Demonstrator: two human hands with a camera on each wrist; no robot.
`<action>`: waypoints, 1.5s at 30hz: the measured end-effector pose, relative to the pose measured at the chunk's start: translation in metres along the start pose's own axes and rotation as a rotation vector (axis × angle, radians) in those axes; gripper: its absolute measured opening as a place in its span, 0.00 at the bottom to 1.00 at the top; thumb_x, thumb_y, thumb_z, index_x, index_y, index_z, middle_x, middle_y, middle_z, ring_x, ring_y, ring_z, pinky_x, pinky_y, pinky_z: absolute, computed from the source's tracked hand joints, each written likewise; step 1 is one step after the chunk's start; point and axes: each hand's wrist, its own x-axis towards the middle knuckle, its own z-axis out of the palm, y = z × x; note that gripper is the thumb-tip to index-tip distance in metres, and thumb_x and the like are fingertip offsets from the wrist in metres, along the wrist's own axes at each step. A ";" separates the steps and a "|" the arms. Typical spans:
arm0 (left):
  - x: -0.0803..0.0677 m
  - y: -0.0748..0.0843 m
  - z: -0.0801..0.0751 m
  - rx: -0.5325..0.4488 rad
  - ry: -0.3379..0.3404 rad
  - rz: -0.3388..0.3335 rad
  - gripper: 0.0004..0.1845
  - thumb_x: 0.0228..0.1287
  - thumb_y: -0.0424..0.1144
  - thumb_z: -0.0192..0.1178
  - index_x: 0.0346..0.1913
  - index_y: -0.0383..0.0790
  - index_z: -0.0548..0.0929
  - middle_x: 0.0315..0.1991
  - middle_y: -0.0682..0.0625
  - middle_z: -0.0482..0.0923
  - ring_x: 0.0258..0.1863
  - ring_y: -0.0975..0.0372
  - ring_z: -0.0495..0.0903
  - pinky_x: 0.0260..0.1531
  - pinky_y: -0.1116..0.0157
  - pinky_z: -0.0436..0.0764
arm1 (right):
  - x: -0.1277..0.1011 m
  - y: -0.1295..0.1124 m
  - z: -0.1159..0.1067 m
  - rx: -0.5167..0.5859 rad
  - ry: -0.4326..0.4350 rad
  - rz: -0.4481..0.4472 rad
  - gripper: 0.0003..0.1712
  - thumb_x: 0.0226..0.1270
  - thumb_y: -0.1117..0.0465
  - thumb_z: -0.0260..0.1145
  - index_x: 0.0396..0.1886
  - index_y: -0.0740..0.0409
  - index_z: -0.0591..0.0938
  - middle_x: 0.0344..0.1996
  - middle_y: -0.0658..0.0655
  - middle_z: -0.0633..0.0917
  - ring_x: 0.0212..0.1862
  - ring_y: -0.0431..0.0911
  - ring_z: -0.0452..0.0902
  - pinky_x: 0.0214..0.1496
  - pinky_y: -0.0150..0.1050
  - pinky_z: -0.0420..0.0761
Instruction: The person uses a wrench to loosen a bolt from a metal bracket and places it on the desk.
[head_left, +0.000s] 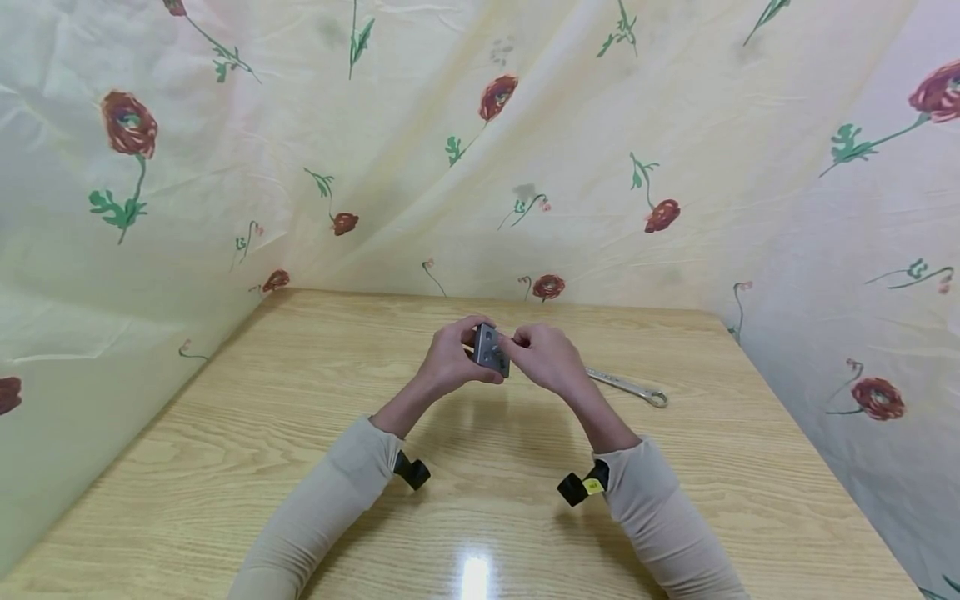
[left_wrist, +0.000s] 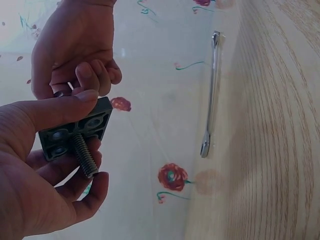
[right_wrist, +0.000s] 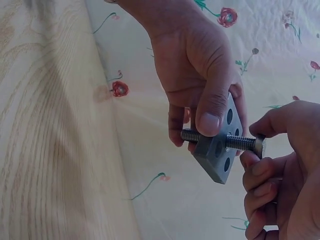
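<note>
Above the middle of the wooden table, my left hand grips a small grey metal plate with several round holes, thumb pressed on its face. A threaded bolt passes through one hole of the plate; its threaded end sticks out on the far side of the plate. My right hand pinches the bolt's head with its curled fingertips. The two hands meet at the plate, lifted off the tabletop.
A long silver wrench lies flat on the table just right of my right hand, also in the left wrist view as the wrench. Cream cloth with red flowers walls in the table at the back and both sides.
</note>
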 end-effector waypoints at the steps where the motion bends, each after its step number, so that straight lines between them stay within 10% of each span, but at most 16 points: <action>1: 0.000 0.000 0.000 -0.003 0.000 -0.001 0.38 0.38 0.28 0.81 0.59 0.43 0.79 0.45 0.38 0.85 0.44 0.53 0.83 0.39 0.61 0.85 | 0.000 0.000 0.000 -0.004 0.003 0.000 0.22 0.72 0.45 0.57 0.22 0.54 0.79 0.14 0.47 0.68 0.17 0.42 0.60 0.21 0.35 0.59; 14: -0.001 0.002 0.000 0.009 0.003 -0.004 0.38 0.38 0.28 0.81 0.58 0.42 0.79 0.44 0.39 0.86 0.43 0.54 0.83 0.39 0.62 0.85 | -0.001 -0.002 -0.003 -0.031 0.032 -0.024 0.14 0.61 0.52 0.64 0.40 0.56 0.83 0.24 0.54 0.82 0.21 0.44 0.71 0.22 0.36 0.68; 30: -0.001 0.001 0.001 0.019 0.010 -0.003 0.37 0.38 0.29 0.81 0.58 0.43 0.80 0.44 0.39 0.87 0.45 0.53 0.83 0.45 0.60 0.82 | -0.001 0.001 0.003 0.031 0.189 -0.216 0.09 0.52 0.69 0.66 0.35 0.57 0.85 0.15 0.47 0.65 0.21 0.42 0.58 0.28 0.36 0.57; 40: -0.001 0.001 0.001 0.014 0.019 0.006 0.37 0.37 0.29 0.82 0.57 0.44 0.80 0.43 0.40 0.87 0.44 0.54 0.83 0.43 0.61 0.81 | -0.001 -0.001 0.012 0.056 0.277 -0.265 0.12 0.52 0.77 0.65 0.32 0.59 0.86 0.30 0.58 0.85 0.34 0.51 0.72 0.39 0.39 0.67; 45: -0.001 0.001 0.001 0.014 0.020 0.007 0.38 0.37 0.29 0.82 0.57 0.43 0.80 0.43 0.40 0.87 0.44 0.54 0.83 0.43 0.61 0.82 | -0.001 0.000 0.009 0.097 0.232 -0.253 0.15 0.51 0.79 0.62 0.35 0.60 0.86 0.26 0.57 0.77 0.32 0.49 0.67 0.36 0.39 0.64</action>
